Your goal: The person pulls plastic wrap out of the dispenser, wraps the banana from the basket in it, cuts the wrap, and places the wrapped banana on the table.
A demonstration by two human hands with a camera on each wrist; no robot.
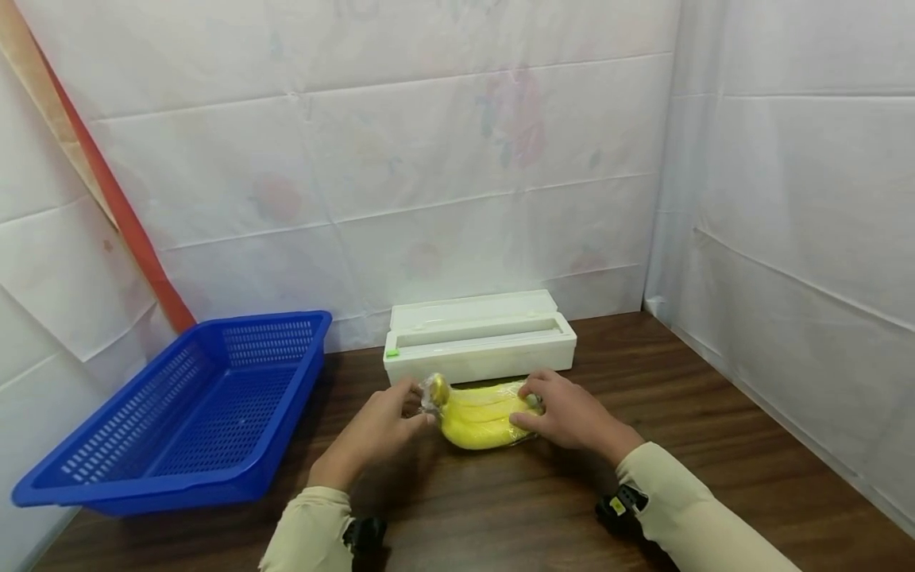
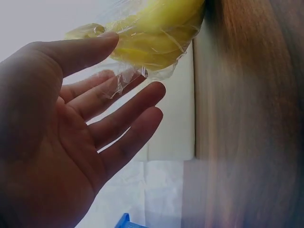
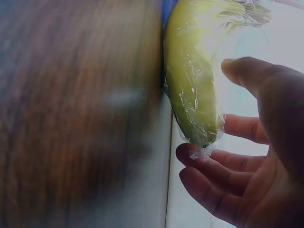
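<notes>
A bunch of yellow bananas [image 1: 480,415] in clear plastic wrap lies on the brown table, its stem end to the left. At that end is my left hand [image 1: 382,427], thumb and fingers spread loosely about the crinkled wrap [image 2: 164,71]. The left wrist view has the thumb tip against the wrap and the lower fingers free. Around the tip end is my right hand [image 1: 572,413], its fingers relaxed. In the right wrist view a fingertip meets the bunched film at the banana tip [image 3: 197,114], while the thumb stands beside the fruit. The underside of the bunch is hidden.
Right behind the bananas stands a long white box [image 1: 479,357] with its lid raised and a roll inside, perhaps cling film. A blue plastic basket [image 1: 286,413] is on the left. White sheeting [image 1: 429,159] covers the walls behind and at both sides.
</notes>
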